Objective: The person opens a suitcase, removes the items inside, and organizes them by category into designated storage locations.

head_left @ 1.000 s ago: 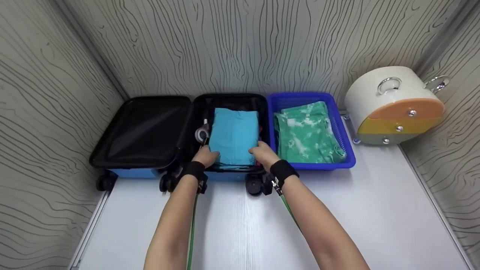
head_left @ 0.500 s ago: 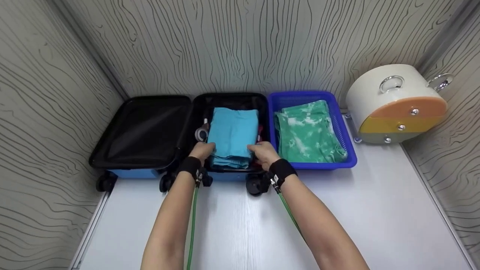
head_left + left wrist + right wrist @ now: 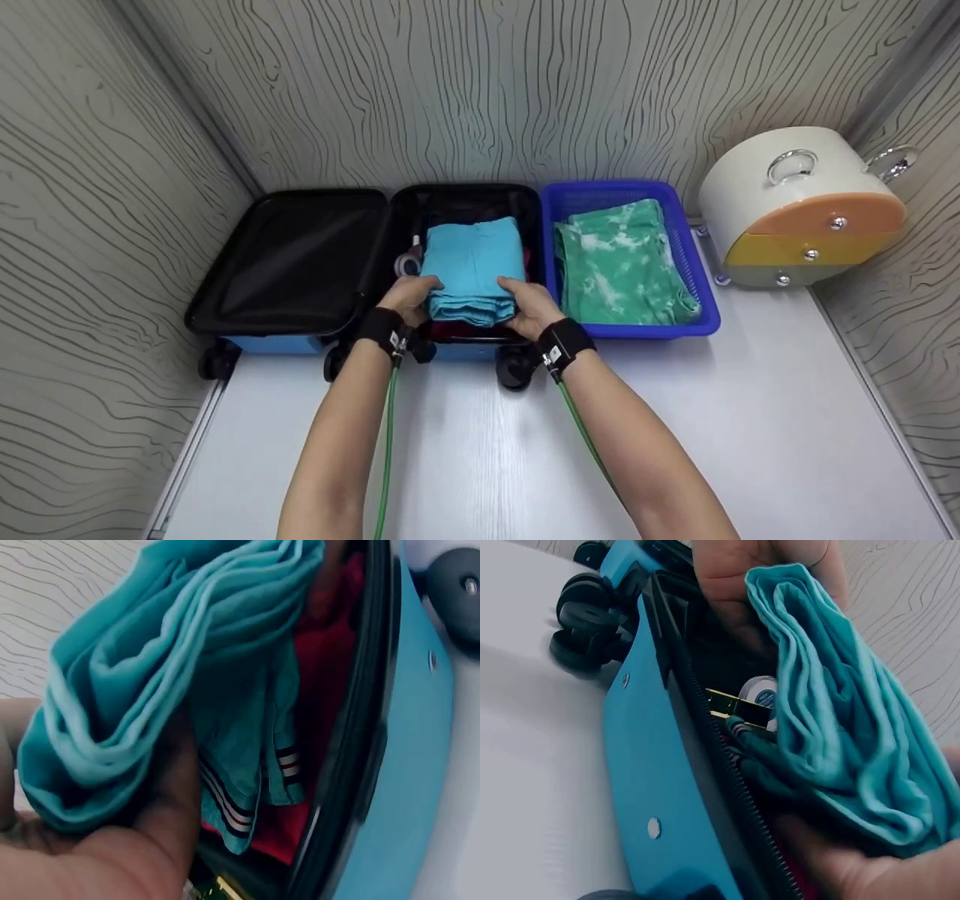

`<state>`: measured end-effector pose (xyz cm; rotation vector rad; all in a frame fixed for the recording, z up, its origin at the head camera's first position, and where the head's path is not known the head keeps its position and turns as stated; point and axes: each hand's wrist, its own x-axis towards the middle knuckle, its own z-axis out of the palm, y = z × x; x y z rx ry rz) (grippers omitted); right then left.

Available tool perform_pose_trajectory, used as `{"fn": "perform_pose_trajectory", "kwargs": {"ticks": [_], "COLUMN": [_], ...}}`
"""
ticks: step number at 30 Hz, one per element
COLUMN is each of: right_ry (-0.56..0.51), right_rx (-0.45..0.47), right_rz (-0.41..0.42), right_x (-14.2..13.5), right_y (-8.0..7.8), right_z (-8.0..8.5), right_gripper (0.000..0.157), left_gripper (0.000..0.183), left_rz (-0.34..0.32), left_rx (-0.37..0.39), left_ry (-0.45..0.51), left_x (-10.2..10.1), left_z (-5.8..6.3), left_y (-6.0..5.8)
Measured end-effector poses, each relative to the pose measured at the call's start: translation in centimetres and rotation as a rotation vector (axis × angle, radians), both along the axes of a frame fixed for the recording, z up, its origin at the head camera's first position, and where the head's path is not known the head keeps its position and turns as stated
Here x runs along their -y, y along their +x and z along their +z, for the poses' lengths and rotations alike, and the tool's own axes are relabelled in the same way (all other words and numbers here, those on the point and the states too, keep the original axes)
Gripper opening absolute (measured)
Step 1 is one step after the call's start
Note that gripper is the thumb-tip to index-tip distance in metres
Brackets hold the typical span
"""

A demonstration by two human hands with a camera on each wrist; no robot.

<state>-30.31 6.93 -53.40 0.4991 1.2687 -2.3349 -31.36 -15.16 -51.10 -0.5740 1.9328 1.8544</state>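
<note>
Both hands grip a folded turquoise garment (image 3: 476,255) over the right half of an open suitcase (image 3: 487,192). My left hand (image 3: 409,298) holds its left near corner, thumb on top and fingers underneath. Likewise, my right hand (image 3: 534,306) holds the right near corner. The thick folded near edge is raised and shows several layers. Under it in the left wrist view hangs a turquoise part with striped edges (image 3: 229,806), over red cloth (image 3: 330,682). A round white-rimmed item (image 3: 407,265) lies beside the garment, and a gold-edged black item (image 3: 735,706) shows in the right wrist view.
The suitcase's black lid half (image 3: 292,259) lies open at the left. Right of the suitcase stands a blue basket (image 3: 637,331) holding green tie-dye cloth (image 3: 619,262). Farther right is a white cabinet with coloured drawers (image 3: 765,172). Wheels (image 3: 516,367) stick out at the suitcase's near side.
The garment's near edge has come up out of the suitcase, and its folds now face forward. Both hands have slid under it, and red cloth shows below.
</note>
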Motion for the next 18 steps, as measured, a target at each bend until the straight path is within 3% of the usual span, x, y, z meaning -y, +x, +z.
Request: {"fn": "perform_pose_trajectory", "kwargs": {"ticks": [5, 7, 10, 15, 18], "right_ry": [-0.051, -0.053, -0.079, -0.086, -0.019], "right_rx": [-0.013, 0.0, 0.025, 0.018, -0.036], "right_rz": [-0.019, -0.041, -0.072, -0.062, -0.017], "right_x": [-0.4, -0.6, -0.7, -1.2, -1.6], "right_y": [0.0, 0.0, 0.0, 0.1, 0.3], "right_z": [0.3, 0.4, 0.5, 0.7, 0.8], "right_gripper": [0.014, 0.011, 0.007, 0.008, 0.019], "left_gripper": [0.036, 0.055, 0.067, 0.055, 0.051], "left_rz": [0.072, 0.062, 0.064, 0.133, 0.159], "left_rx": [0.029, 0.031, 0.058, 0.117, 0.112], "left_ry": [0.203, 0.2, 0.244, 0.366, 0.359], "left_x": [-0.9, -1.1, -1.4, -1.7, -1.6], "left_z": [0.0, 0.1, 0.2, 0.1, -0.1], "left_y": [0.1, 0.2, 0.2, 0.1, 0.3]}}
